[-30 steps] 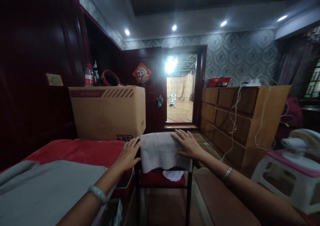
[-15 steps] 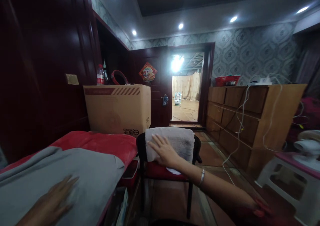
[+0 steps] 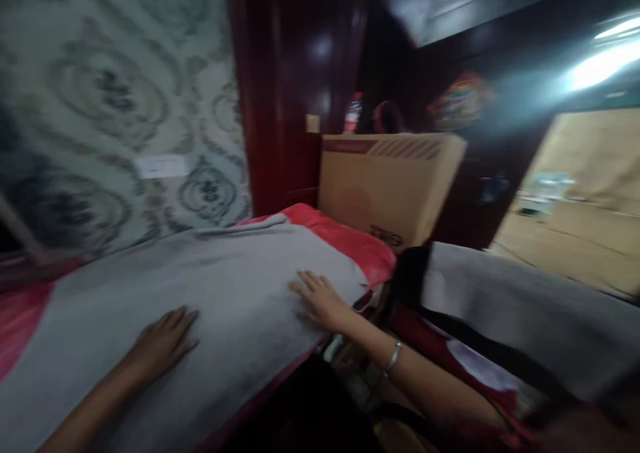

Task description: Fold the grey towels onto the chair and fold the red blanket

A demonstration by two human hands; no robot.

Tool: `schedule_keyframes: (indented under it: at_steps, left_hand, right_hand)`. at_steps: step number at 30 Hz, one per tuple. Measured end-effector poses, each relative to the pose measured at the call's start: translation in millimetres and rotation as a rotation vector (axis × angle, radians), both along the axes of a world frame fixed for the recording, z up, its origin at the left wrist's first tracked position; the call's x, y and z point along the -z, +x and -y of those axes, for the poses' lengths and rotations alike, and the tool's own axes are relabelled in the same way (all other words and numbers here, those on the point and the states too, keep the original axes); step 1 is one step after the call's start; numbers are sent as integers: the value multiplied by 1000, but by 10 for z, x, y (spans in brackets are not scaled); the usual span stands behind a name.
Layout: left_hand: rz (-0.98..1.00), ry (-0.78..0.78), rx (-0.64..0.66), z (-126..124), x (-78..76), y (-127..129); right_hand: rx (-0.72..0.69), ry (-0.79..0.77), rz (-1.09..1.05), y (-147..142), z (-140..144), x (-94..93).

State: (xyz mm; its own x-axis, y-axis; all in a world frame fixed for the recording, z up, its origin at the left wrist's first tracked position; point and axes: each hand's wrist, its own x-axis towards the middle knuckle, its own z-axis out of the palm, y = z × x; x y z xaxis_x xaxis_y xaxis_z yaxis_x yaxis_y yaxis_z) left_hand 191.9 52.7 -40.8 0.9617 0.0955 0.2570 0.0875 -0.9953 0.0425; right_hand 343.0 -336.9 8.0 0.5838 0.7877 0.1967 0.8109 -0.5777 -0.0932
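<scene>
A large grey towel [image 3: 215, 293] lies spread over a red-covered bed [image 3: 345, 236]. My left hand [image 3: 163, 343] rests flat on the towel near its front, fingers apart. Farther right, my right hand [image 3: 320, 299] presses flat on the same towel by its right edge, a silver bracelet on that wrist. To the right, a black chair [image 3: 407, 276] carries a pale folded towel [image 3: 505, 309] over its back; neither hand touches it. The picture is blurred by head motion.
A big cardboard box [image 3: 390, 183] stands at the bed's far end, with a bottle [image 3: 353, 113] behind it. Patterned wallpaper [image 3: 125, 106] and dark red wood panelling [image 3: 295, 86] back the bed. A wooden dresser [image 3: 580, 193] blurs at right.
The view has swung left toward the bed. My right hand left the chair's folded towel and now lies on the grey towel; my left hand slid farther onto it.
</scene>
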Motion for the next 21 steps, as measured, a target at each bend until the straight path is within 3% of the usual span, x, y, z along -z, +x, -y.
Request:
schedule_keyframes:
  at_steps: [3,8,14,21]
  left_hand:
    - [-66,-50,-99,110,-27,-337]
    - [-93,-100,-184,168,166,-405]
    - [-85,-130,-172,271,203,-384]
    - [-67,-159,-321,328,227,-432]
  right_hand:
    - [-53,-21,-45,126,-425,146]
    - [-59,-45,-75,274,-859,535]
    - [-34,-19,-19,381,-841,984]
    - [-71,53,48,443,-742,1161]
